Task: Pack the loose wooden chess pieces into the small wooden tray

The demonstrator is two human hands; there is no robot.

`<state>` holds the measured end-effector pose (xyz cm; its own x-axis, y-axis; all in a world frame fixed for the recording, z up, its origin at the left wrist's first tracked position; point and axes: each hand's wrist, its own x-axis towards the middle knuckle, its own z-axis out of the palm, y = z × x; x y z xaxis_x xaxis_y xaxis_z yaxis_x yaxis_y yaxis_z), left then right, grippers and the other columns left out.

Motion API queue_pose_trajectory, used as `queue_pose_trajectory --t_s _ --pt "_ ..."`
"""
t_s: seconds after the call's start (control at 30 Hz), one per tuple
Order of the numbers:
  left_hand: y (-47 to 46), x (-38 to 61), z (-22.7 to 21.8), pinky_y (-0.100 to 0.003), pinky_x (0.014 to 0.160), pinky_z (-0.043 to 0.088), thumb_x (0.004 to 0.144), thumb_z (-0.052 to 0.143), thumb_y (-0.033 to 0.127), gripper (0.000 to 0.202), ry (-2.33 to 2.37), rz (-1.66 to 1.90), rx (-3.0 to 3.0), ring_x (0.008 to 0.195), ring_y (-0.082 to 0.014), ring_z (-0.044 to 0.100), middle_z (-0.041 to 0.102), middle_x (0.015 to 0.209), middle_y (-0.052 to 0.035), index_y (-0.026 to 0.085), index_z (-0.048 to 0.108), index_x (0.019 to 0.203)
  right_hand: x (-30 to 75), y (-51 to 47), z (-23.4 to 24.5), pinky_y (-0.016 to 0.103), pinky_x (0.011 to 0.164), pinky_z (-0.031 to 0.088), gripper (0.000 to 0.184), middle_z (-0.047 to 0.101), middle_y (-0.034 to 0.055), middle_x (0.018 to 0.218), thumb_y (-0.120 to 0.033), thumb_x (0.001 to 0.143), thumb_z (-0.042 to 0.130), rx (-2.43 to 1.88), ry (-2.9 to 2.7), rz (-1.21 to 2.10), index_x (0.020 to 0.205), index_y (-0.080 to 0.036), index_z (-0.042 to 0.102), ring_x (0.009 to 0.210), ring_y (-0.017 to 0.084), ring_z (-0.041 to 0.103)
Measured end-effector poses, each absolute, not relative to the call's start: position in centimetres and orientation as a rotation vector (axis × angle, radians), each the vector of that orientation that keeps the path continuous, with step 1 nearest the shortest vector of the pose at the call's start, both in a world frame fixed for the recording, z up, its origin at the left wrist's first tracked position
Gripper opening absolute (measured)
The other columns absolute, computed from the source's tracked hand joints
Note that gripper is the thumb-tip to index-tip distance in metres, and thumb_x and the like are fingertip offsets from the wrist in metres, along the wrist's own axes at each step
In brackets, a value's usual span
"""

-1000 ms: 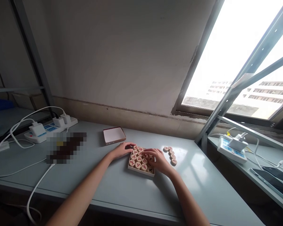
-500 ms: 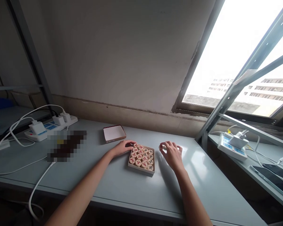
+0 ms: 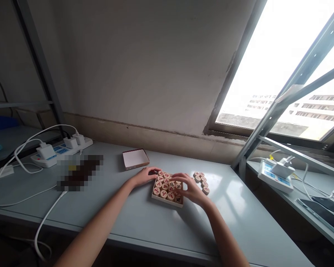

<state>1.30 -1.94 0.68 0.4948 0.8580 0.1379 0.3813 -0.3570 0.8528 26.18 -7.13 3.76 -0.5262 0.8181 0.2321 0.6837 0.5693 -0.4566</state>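
Note:
A shallow open box (image 3: 167, 202) holds rows of round wooden xiangqi pieces (image 3: 163, 194) with red and black characters. My left hand (image 3: 143, 177) rests at the box's far left corner, thumb and fingers gripping its edge. Over the right side of the box is my right hand (image 3: 192, 189), its curved fingers and thumb apart above the pieces there. It hides some of them, and I see no piece held in it. Several loose xiangqi pieces (image 3: 204, 184) lie on the table just right of that hand.
The box lid (image 3: 135, 158) lies inside up at the back of the grey table (image 3: 144, 226). On the left are a power strip (image 3: 51, 159) with plugs and cables and a blurred dark object (image 3: 82, 174). Metal posts (image 3: 267, 122) stand at right, beside another power strip (image 3: 272, 178).
My right hand has moved left from the loose pieces to above the box's right side, uncovering those pieces. My left hand stays at the box's corner.

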Motion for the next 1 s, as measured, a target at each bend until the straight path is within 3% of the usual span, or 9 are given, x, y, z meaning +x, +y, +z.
queue_pose_trajectory --t_s 0.17,0.37,0.57,0.83,1.0 --pt "-2.0 1.3 0.9 -0.032 0.097 0.037 0.077 0.052 0.035 0.041 1.022 0.749 1.949 0.112 -0.0223 0.050 0.058 0.119 -0.0056 0.021 0.057 0.115 25.1 -8.0 4.2 0.036 0.097 0.033 0.025 0.057 0.0014 0.114 -0.029 0.085 0.048 -1.108 -2.424 0.632 0.104 -0.031 0.064 0.111 0.020 0.047" --pt "-2.0 1.4 0.9 -0.032 0.097 0.037 0.077 0.052 0.035 0.042 1.021 0.750 1.957 0.112 -0.0223 0.050 0.057 0.120 -0.0061 0.020 0.056 0.116 25.8 -7.9 4.1 0.034 0.097 0.033 0.025 0.058 -0.0011 0.110 -0.023 0.077 0.058 -1.121 -2.391 0.659 0.099 -0.032 0.065 0.108 0.019 0.048" --pt "-1.8 1.3 0.7 -0.033 0.097 0.037 0.076 0.053 0.037 0.043 1.020 0.736 1.967 0.112 -0.0234 0.049 0.057 0.120 -0.0061 0.020 0.056 0.116 25.3 -7.7 3.9 0.026 0.072 0.045 0.014 0.062 0.0017 0.098 -0.028 0.077 0.058 -1.158 -2.348 0.704 0.088 -0.025 0.065 0.081 0.015 0.056" --pt "-1.6 1.2 0.4 -0.032 0.096 0.037 0.077 0.052 0.036 0.042 1.012 0.736 1.957 0.112 -0.0225 0.050 0.057 0.121 -0.0059 0.021 0.056 0.116 28.9 -6.4 3.6 0.031 0.074 0.046 0.024 0.060 0.0042 0.092 -0.037 0.081 0.051 -1.314 -2.153 0.485 0.098 -0.024 0.060 0.083 0.017 0.056" --pt "-1.6 1.2 0.3 -0.033 0.096 0.037 0.077 0.052 0.036 0.042 1.024 0.738 1.935 0.112 -0.0226 0.049 0.056 0.120 -0.0061 0.021 0.056 0.116 32.3 -5.7 2.0 0.033 0.073 0.047 0.015 0.056 0.0059 0.085 -0.025 0.078 0.049 -1.492 -2.180 0.295 0.080 -0.020 0.062 0.079 0.018 0.056"
